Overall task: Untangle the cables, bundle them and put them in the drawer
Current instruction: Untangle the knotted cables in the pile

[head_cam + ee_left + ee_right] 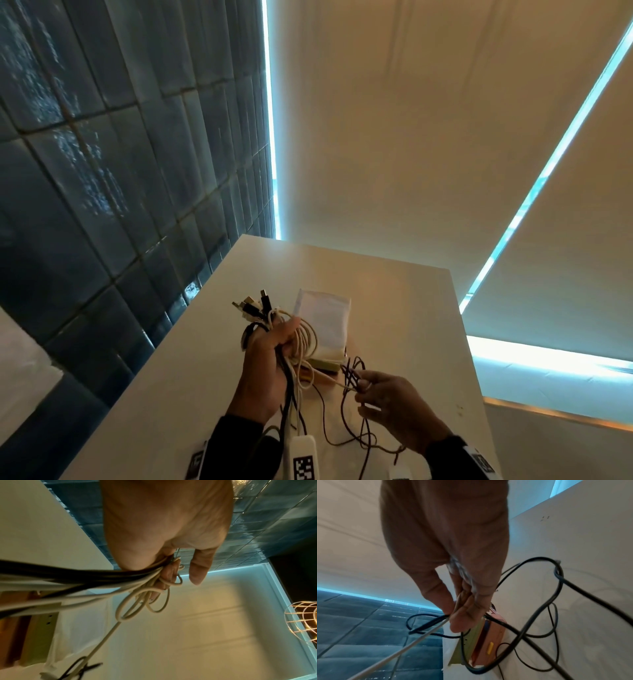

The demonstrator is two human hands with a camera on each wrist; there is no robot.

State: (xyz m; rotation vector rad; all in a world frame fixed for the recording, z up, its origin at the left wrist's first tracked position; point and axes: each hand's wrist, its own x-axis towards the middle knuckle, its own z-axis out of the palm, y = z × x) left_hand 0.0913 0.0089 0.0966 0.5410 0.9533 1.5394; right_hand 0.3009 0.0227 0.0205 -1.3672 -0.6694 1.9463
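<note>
My left hand (274,346) grips a bunch of black and white cables (294,346) above the white table (394,301); their plugs (253,305) stick up past the fingers. In the left wrist view the curled fingers (164,574) hold white loops (137,601) and black strands. My right hand (373,387) pinches a white cable (412,642) together with a thin dark cable (352,373). The white cable runs taut between both hands. Loose loops of the dark cable (539,615) lie on the table under the right hand.
A white plastic bag (325,322) lies on the table behind the hands, with a green and orange box (488,639) at its near end. Dark blue tiles (102,171) cover the wall on the left. A wire lampshade (302,620) shows in the left wrist view.
</note>
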